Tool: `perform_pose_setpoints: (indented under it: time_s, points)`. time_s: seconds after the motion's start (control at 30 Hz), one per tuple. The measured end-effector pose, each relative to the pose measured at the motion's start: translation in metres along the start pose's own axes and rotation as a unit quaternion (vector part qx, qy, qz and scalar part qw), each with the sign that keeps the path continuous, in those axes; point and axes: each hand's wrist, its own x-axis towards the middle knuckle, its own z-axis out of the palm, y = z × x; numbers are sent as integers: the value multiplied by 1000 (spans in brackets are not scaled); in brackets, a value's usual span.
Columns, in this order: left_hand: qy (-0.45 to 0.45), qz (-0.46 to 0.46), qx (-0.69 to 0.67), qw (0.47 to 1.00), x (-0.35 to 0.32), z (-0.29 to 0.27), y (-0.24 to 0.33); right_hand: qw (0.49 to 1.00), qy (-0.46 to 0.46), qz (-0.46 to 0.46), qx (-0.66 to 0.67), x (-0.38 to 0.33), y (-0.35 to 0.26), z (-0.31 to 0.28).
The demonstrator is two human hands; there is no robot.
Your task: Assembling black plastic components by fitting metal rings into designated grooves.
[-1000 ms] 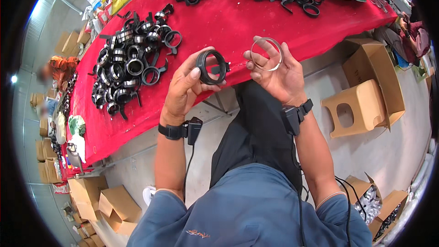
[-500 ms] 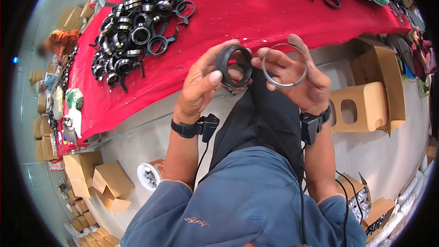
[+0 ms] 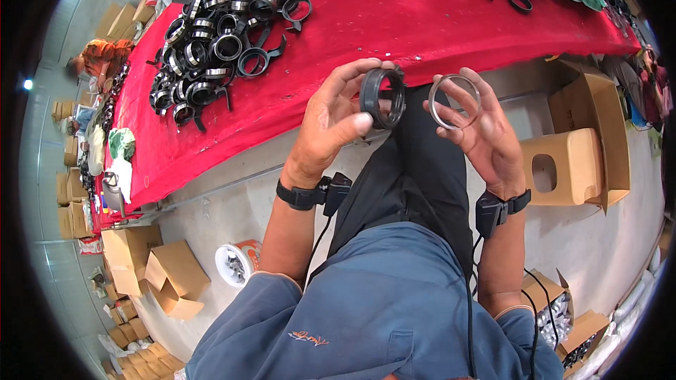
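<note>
The left hand grasps a chunky black ring, its thumb against the near left side of the outer wall and its fingers wrapped around the far side. The right hand has a lighter hold on a thin silvery metal ring, its fingers showing through the opening. Both rings are up in front of the person, just off the near edge of the red tablecloth, side by side and apart, the black one on the left.

To handle them well, I would judge the thick ring can take a firm pinch, while the thin band probably wants only gentle fingertip pressure, or it may be squeezed out of round. Lining up the two openings would help, with the left thumb clear of the black rim. Working over the cloth looks safer than over the lap, since a slipped ring could reach the floor. The heap of black ringed parts lies on the table to the far left, clear of both hands
</note>
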Motion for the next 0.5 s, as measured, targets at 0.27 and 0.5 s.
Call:
perform_pose_setpoints:
  time_s: [0.27, 0.5]
  points:
    - [81, -29, 93, 992, 0, -7, -18, 989, 21, 26, -142, -12, -9, 2]
    - [120, -74, -75, 987, -9, -1, -24, 996, -62, 28, 64, -17, -5, -11]
